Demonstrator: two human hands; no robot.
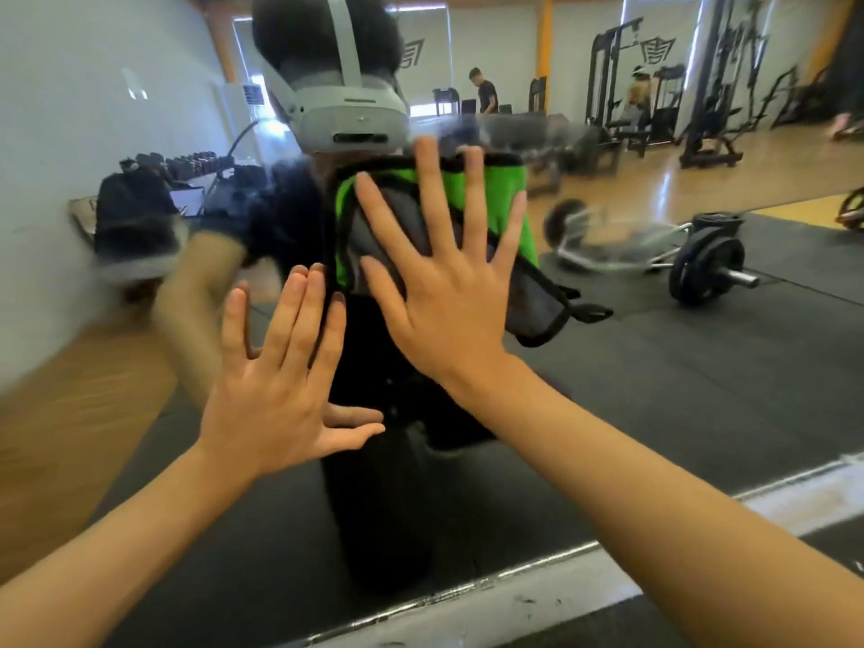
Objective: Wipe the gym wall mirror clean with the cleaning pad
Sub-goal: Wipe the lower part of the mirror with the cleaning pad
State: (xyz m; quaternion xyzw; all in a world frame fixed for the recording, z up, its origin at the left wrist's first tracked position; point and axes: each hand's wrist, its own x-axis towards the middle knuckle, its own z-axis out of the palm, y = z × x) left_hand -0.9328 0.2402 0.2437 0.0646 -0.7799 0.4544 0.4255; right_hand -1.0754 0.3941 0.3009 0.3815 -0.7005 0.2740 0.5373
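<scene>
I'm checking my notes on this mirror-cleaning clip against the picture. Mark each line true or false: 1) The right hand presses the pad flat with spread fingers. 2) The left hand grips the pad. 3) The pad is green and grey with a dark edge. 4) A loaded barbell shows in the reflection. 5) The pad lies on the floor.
1) True: the right hand lies flat, spread over the cleaning pad on the mirror.
2) False: the left hand is open on the glass beside the pad, holding nothing.
3) True.
4) True: the barbell lies on the reflected floor.
5) False: it is pressed against the mirror.
</scene>
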